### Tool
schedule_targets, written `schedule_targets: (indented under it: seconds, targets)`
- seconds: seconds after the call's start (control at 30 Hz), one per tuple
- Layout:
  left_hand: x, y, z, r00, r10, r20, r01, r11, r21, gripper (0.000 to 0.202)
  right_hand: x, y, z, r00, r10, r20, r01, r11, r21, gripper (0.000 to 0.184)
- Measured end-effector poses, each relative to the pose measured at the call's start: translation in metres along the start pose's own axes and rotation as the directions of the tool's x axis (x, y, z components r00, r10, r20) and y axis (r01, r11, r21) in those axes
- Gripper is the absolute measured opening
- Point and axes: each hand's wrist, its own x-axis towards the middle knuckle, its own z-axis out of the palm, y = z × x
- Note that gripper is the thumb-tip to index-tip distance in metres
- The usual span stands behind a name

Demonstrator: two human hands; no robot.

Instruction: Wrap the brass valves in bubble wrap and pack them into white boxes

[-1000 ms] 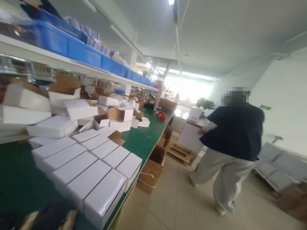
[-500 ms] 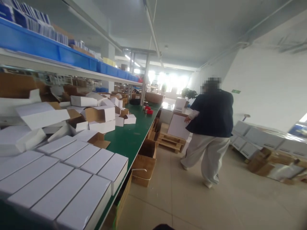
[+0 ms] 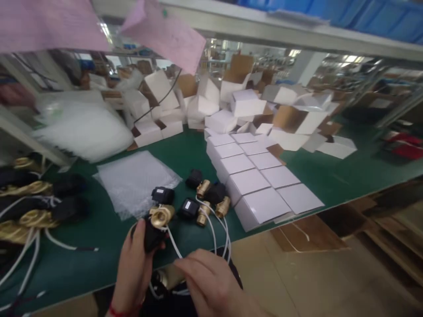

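My left hand (image 3: 134, 266) grips a black valve with a brass fitting (image 3: 157, 223) just above the green table's near edge. My right hand (image 3: 208, 281) is curled beside it, its fingers pinched near the valve's white cable (image 3: 174, 248) and a second brass part (image 3: 168, 277) below. On the table just beyond lie a few more black-and-brass valves (image 3: 205, 199) with white cables. A sheet of bubble wrap (image 3: 135, 180) lies to their left.
Closed white boxes (image 3: 261, 180) stand in rows to the right, with a heap of open white and brown boxes (image 3: 244, 110) behind. More brass valves and cables (image 3: 29, 202) lie at the left. A white foam bag (image 3: 82, 130) sits behind. Pink papers (image 3: 165, 33) hang overhead.
The view has swung from the aisle and a walking person down to the table. My hands now show, holding a valve.
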Motion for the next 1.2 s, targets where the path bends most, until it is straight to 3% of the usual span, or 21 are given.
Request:
schedule_targets:
  seconds: [0.07, 0.13, 0.2, 0.27, 0.37, 0.93, 1.2]
  targets:
    - [0.001, -0.007, 0.003, 0.989, 0.0, -0.15, 0.008, 0.999, 0.054, 0.045, 0.002, -0.005, -0.002, 0.995, 0.097, -0.025, -0.088, 0.965, 0.248, 0.023]
    - [0.0, -0.009, 0.008, 0.978, 0.047, -0.205, -0.01, 0.984, 0.179, 0.051, 0.008, -0.006, 0.001, 0.947, 0.321, 0.008, -0.279, 0.809, 0.518, 0.016]
    - [-0.003, -0.009, 0.011, 0.978, 0.113, -0.174, -0.055, 0.95, 0.309, 0.051, 0.015, -0.002, 0.006, 0.856, 0.508, 0.091, -0.41, 0.561, 0.719, 0.022]
    - [-0.005, -0.007, 0.011, 0.982, 0.148, -0.114, -0.093, 0.915, 0.393, 0.047, 0.021, 0.002, 0.01, 0.789, 0.592, 0.163, -0.446, 0.37, 0.815, 0.032]
    - [-0.008, -0.004, 0.01, 0.984, 0.159, -0.08, -0.105, 0.882, 0.459, 0.045, 0.028, 0.007, 0.012, 0.748, 0.638, 0.184, -0.447, 0.279, 0.85, 0.039]
    - [-0.009, -0.01, 0.01, 0.987, 0.159, -0.012, -0.13, 0.849, 0.513, 0.04, 0.037, -0.002, 0.011, 0.691, 0.706, 0.154, -0.594, 0.433, 0.678, 0.043]
    - [-0.01, -0.004, 0.015, 0.987, 0.158, -0.021, -0.124, 0.846, 0.519, 0.036, 0.05, -0.009, 0.012, 0.742, 0.666, 0.078, -0.571, 0.568, 0.593, 0.033]
